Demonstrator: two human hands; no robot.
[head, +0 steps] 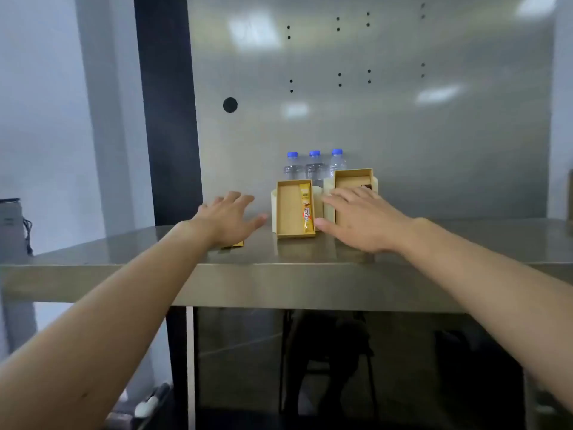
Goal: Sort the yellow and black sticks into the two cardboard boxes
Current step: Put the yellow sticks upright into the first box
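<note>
Two open cardboard boxes stand side by side on a steel table. The left box (pixel 290 209) holds one yellow stick (pixel 306 212) along its right wall. The right box (pixel 353 178) is half covered by my right hand (pixel 359 220), and a dark stick (pixel 366 187) peeks out just past my fingers. That hand lies flat with fingers spread, holding nothing. My left hand (pixel 228 218) is spread flat on the table left of the boxes. The end of another yellow stick (pixel 234 244) shows from under its wrist.
Three water bottles with blue caps (pixel 314 166) stand behind the boxes against a steel back panel. The table's front edge (pixel 279 274) runs across the view below my forearms. A dark pillar (pixel 167 119) rises at the left rear.
</note>
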